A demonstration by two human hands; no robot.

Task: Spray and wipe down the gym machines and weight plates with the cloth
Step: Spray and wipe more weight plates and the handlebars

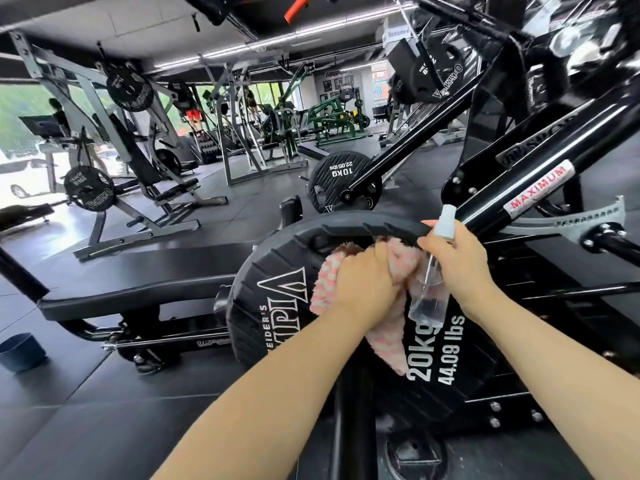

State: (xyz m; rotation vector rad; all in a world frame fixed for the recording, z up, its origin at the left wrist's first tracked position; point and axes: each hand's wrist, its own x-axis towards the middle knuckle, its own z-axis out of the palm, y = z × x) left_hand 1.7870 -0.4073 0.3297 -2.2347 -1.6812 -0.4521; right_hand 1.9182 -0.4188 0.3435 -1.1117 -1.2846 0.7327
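Pink fluffy cloth is bunched up against the face of the 20kg plate near its top rim, so I'd say we're mid-wipe on this one, with the 10kg plate and the other machines probably still to go; left hand curls round the cloth and presses it on, right hand grips the clear spray bottle just beside it

Your arms and hands

Both your forearms are bare right up to the near edge of view, with no sleeves showing; your left hand and right hand wear no gloves.
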